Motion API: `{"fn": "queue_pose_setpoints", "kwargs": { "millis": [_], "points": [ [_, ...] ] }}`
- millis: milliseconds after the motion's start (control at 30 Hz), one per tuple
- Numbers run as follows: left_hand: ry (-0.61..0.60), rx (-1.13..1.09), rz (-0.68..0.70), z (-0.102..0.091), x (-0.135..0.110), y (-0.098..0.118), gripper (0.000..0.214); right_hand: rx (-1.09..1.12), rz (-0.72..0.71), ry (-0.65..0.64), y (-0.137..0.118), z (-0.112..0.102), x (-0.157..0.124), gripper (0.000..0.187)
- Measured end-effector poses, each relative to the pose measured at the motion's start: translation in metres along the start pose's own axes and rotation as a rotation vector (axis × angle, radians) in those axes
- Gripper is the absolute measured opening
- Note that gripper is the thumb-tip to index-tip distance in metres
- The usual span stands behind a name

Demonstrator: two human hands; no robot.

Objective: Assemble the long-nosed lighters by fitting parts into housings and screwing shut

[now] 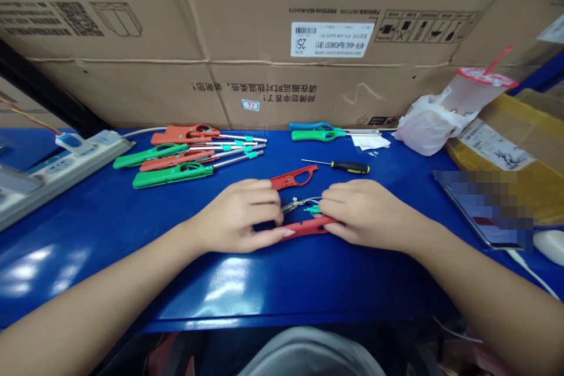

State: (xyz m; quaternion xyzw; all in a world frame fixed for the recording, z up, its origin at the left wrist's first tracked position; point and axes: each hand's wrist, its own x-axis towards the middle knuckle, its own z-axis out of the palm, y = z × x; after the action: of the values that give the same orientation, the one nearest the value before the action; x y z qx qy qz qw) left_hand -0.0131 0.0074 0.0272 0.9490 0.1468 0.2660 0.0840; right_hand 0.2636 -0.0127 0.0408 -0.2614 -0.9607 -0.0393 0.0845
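Note:
My left hand (240, 214) and my right hand (363, 211) rest on the blue table (110, 217), fingers curled, both pinching a red lighter shell half (306, 227) that lies between them. Small metal and teal inner parts (304, 205) sit in it, at my right fingertips. The other red shell half (294, 177) lies just behind my hands. A black-handled screwdriver (348, 167) lies beyond it.
Several green and red long-nosed lighters (185, 155) lie in a pile at the back left, two more lighters (319, 132) at the back centre. A power strip (57, 167) at left, a white bag (429, 123), a tablet (482, 205) at right, cardboard boxes (264, 41) behind.

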Motion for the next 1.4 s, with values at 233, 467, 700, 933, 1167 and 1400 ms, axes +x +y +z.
{"fn": "queue_pose_setpoints", "kwargs": {
  "millis": [233, 467, 700, 933, 1167, 1400],
  "points": [
    [-0.032, 0.007, 0.074, 0.004, -0.001, 0.008, 0.022, 0.028, -0.041, -0.031, 0.002, -0.006, -0.001, 0.016],
    [-0.117, 0.032, 0.000, 0.003, -0.001, 0.017, 0.016, 0.053, 0.060, 0.026, 0.002, -0.005, 0.000, 0.017],
    [-0.214, 0.024, -0.068, 0.004, -0.002, 0.015, 0.012, 0.245, 0.061, -0.138, 0.002, -0.009, 0.000, 0.016],
    [-0.212, 0.015, -0.016, 0.007, -0.002, 0.013, 0.011, 0.422, 0.112, -0.192, 0.009, -0.005, 0.000, 0.026],
    [-0.082, 0.060, -0.253, 0.005, -0.004, 0.004, 0.015, 0.287, 0.350, -0.040, 0.037, -0.007, -0.008, 0.008],
    [-0.093, 0.131, -0.496, 0.009, -0.009, -0.023, 0.026, 0.380, 0.374, -0.261, 0.057, -0.006, -0.019, 0.017]
  ]
}}
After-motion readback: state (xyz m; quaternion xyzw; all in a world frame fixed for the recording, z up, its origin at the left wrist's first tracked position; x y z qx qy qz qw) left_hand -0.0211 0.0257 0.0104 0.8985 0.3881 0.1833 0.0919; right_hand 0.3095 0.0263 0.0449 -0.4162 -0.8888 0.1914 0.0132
